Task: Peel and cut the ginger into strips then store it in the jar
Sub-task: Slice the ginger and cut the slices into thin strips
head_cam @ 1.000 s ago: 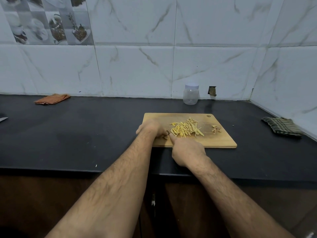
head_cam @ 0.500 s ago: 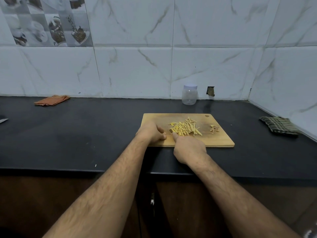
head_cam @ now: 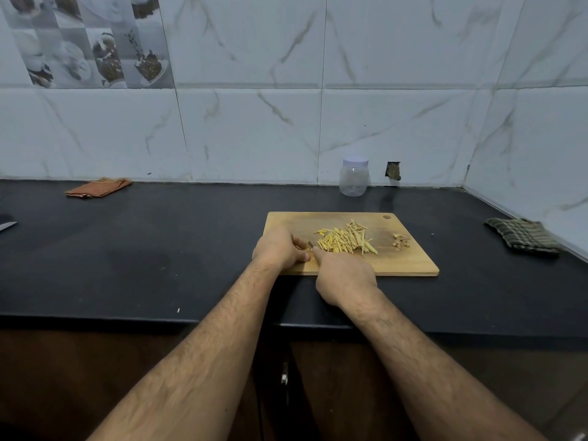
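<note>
Ginger strips (head_cam: pixel 345 240) are lying in a loose pile mid cutting board (head_cam: pixel 410 264), mostly pointing far-left to near-right. The left hand (head_cam: pixel 280 248) is curling its fingers over something small at the pile's left end (can't tell what), and the right hand (head_cam: pixel 345 276) is gripping a knife (head_cam: pixel 309 244), only a sliver of blade showing. Peel scraps (head_cam: pixel 400 241) are sitting to the right. The jar (head_cam: pixel 354 176) is standing lidded and looking empty by the far wall. The bench (head_cam: pixel 159 249) is offering lots of room on the left.
</note>
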`<act>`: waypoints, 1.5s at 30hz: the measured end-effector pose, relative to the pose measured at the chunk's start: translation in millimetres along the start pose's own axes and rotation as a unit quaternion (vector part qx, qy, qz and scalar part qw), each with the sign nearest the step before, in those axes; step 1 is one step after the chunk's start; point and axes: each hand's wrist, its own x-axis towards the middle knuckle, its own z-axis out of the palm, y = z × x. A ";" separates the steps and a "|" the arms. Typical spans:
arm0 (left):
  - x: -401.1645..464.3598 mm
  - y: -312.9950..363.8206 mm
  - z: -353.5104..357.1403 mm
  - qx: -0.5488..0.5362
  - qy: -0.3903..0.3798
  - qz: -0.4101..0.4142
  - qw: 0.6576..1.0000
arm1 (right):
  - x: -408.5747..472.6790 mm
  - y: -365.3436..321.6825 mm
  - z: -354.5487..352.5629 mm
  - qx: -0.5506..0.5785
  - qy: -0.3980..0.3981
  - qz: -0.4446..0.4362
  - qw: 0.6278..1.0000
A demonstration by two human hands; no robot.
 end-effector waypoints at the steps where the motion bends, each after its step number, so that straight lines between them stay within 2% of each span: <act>1: -0.3 -0.1 0.5 0.002 0.003 0.004 1.000 | 0.6 -0.3 -0.3 0.001 -0.002 -0.003 1.000; 9: -1.0 -2.2 0.3 0.016 0.003 0.010 1.000 | -0.8 0.3 -3.1 0.031 -0.013 -0.006 0.999; 15: -4.3 1.3 -0.8 0.039 -0.010 0.008 0.999 | -4.4 6.6 -2.0 0.075 0.009 0.009 0.997; 28: -7.7 -1.3 -1.9 0.031 0.013 0.030 0.999 | -8.1 3.1 -2.3 0.092 -0.012 0.021 0.995; 33: -7.3 -0.9 -4.9 0.044 -0.017 0.049 0.998 | -5.9 10.6 -8.7 0.076 -0.001 0.048 0.996; 45: -1.3 0.6 -4.9 0.061 -0.026 0.043 0.997 | -5.6 -3.6 -5.8 0.088 -0.010 0.018 0.996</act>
